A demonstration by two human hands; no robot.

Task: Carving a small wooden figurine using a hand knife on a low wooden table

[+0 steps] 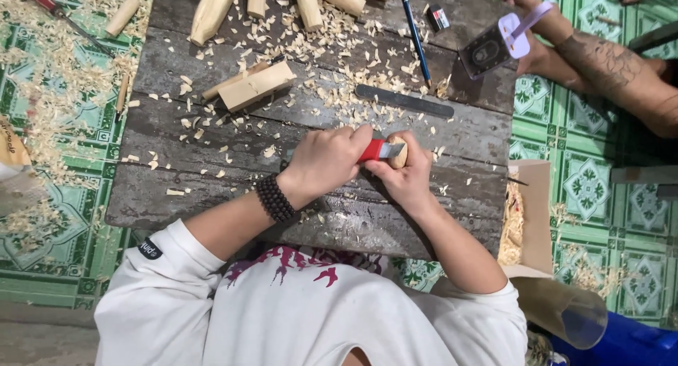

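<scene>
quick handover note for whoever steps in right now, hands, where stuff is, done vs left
Left hand: gripping the red-handled carving knife, blade against the wood.
Right hand: holding the small wooden piece over the dark plank table.
Nearby: pencil and flat file beyond the hands, a wooden block to the left, rough wooden blanks along the far edge.
Done: shavings cover the table, so much carving has happened.
Left: the piece in hand is under the blade, and the far blanks look uncarved.
</scene>
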